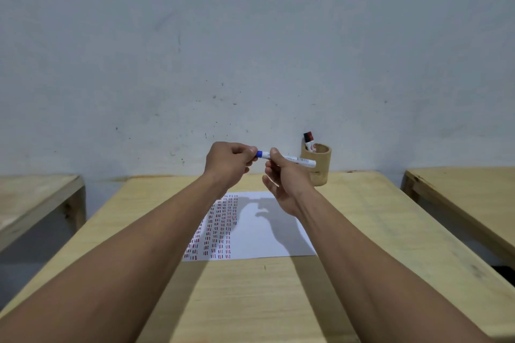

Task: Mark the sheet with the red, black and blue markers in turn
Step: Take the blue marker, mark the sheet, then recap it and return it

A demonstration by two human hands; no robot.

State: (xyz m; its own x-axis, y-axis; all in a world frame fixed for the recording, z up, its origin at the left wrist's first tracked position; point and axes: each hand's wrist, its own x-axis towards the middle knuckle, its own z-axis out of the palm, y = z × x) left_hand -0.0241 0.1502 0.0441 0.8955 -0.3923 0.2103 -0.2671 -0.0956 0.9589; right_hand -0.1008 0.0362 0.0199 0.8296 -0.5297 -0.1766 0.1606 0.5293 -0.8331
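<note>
Head view: both hands are raised above the pale wooden tabletop, working one white-barrelled marker with a blue cap held roughly level between them. Left hand is closed, fingertips pinching the blue cap end; right hand grips the barrel between thumb and forefinger, other fingers loose. Opposed grip like that suits pulling the cap off or pushing it on; I can't tell which from this.

White paper sheet lies flat on the tabletop directly under the hands, so the tip only has to drop straight down to write. Its left part carries columns of short red, black and blue dashes; the right part is blank, with the hands' shadow across it.

Short bamboo-coloured cup holder stands at the far edge by the wall, just behind the right hand, within reach for swaps. Red-and-black capped markers stick up from it, parked while blue is in use.

My read: blue turn of the cycle.
</note>
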